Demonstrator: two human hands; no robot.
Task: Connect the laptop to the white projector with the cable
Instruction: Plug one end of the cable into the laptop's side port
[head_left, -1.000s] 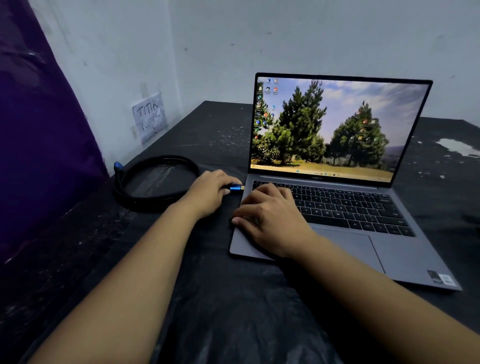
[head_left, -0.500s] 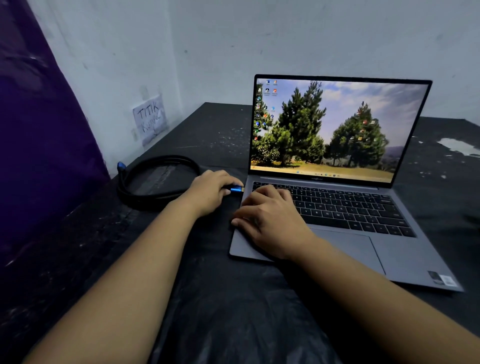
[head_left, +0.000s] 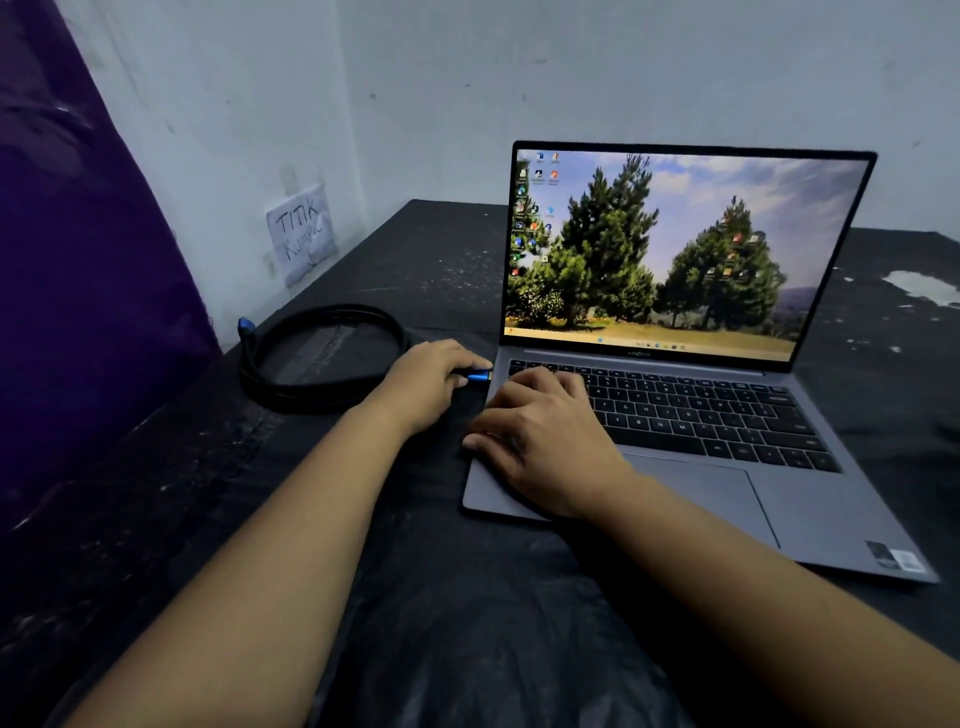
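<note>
An open grey laptop with a lit tree wallpaper stands on the black table. My left hand is closed on the blue plug of a black cable, and the plug's tip touches the laptop's left side. The cable's coil lies left of that hand, with its other blue plug at the coil's far left. My right hand lies flat on the laptop's front left corner and keys, holding nothing. No white projector is in view.
A purple cloth hangs along the left edge of the table. A taped paper note is stuck on the white wall behind the coil. White flecks and a pale patch mark the table at the far right.
The blue plug in my left hand has edged slightly right, up against the laptop's left side. My right hand stays put on the laptop.
</note>
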